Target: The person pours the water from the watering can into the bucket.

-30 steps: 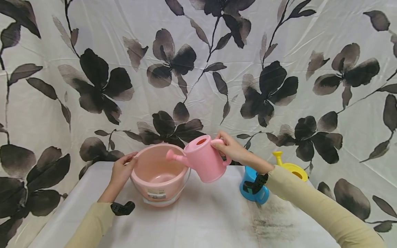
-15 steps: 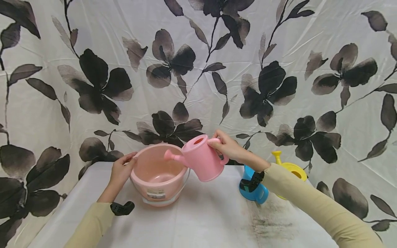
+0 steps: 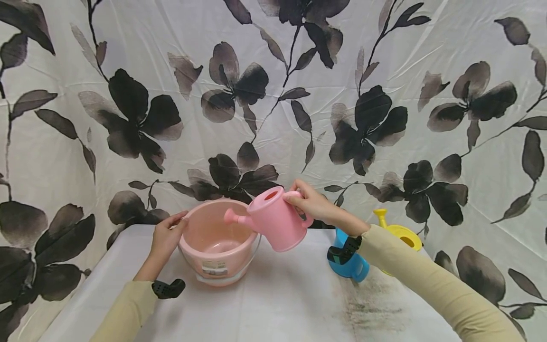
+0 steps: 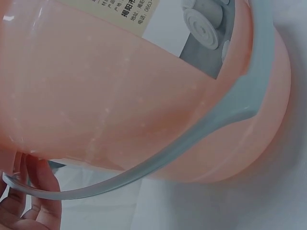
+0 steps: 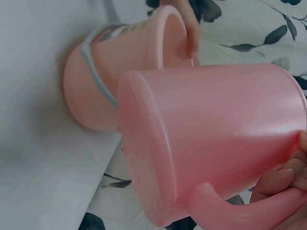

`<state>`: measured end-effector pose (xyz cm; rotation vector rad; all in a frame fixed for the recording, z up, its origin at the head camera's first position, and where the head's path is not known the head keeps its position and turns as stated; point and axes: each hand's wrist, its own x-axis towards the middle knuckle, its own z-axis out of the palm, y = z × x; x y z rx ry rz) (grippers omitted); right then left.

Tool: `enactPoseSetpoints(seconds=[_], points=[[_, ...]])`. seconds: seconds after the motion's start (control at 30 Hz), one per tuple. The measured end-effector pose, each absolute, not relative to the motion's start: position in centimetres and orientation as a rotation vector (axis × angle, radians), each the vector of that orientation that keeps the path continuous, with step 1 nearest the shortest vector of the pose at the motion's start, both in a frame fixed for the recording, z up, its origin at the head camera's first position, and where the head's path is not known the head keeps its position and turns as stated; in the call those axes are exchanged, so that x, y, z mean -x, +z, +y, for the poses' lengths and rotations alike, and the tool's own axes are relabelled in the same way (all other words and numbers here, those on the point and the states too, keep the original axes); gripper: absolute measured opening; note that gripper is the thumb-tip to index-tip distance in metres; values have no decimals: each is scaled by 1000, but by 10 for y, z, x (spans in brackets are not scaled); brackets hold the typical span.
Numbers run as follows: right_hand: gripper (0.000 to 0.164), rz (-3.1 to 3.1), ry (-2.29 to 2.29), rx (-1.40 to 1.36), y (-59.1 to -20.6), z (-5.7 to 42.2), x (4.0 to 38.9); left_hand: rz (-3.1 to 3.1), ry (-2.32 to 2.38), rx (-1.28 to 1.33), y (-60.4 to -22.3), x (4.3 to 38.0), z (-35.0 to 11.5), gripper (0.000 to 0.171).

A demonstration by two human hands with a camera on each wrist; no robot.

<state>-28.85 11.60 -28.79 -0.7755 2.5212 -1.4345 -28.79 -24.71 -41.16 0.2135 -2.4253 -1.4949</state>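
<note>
A pink watering can (image 3: 279, 223) is tilted to the left, its spout over the opening of a peach plastic bucket (image 3: 192, 260). My right hand (image 3: 315, 205) grips the can by its handle; in the right wrist view, fingers curl round the handle (image 5: 249, 214). At the bucket's left side, my left hand (image 3: 165, 235) holds the rim. In the left wrist view its fingers (image 4: 45, 179) bend behind the end of the bucket's grey-white bail handle (image 4: 158, 163), which hangs down across the front. A printed label (image 3: 214, 268) is stuck on the bucket.
Behind my right forearm stand a blue watering can (image 3: 348, 268) and a yellow watering can (image 3: 403, 235). Dark smudges (image 3: 369, 308) mark the white tabletop (image 3: 256, 313) near them. A floral cloth (image 3: 273, 95) hangs close behind the table.
My right hand and the pink watering can have shifted slightly left, bringing the spout a little farther over the bucket. My left hand stays at the rim.
</note>
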Motion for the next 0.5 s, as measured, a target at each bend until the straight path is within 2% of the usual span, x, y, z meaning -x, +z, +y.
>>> enactPoseSetpoints(seconds=[0.5], points=[[16,2522,-1441,752,-287,112,286,-2431,-1519,-225,-410,287,-247,44]])
